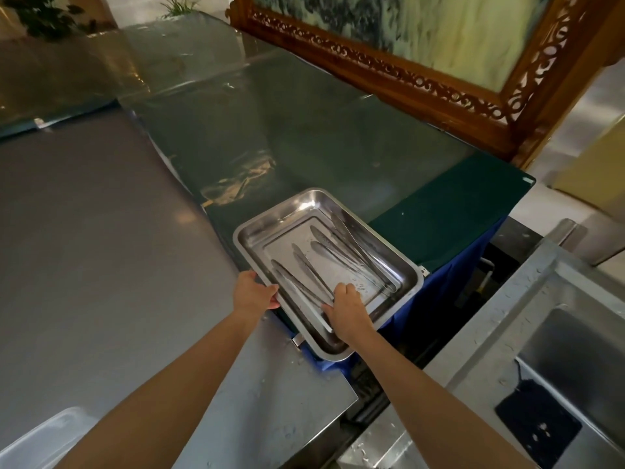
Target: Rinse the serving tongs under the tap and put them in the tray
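Observation:
A rectangular steel tray (407,265) rests at the corner where the green glass-topped table meets the steel counter, its near end hanging over the gap. Several steel serving tongs (351,253) lie inside it, wet, pointing away from me. My left hand (253,291) grips the tray's left rim. My right hand (346,304) reaches into the tray's near end, fingers curled over the handle ends of a pair of tongs (304,269). No tap is visible.
A steel counter (101,248) spreads to the left, with a clear plastic lid (37,441) at its near corner. A steel sink (575,360) with a dark cloth (537,424) is at the right. A carved wooden screen (422,79) stands behind the green table (338,137).

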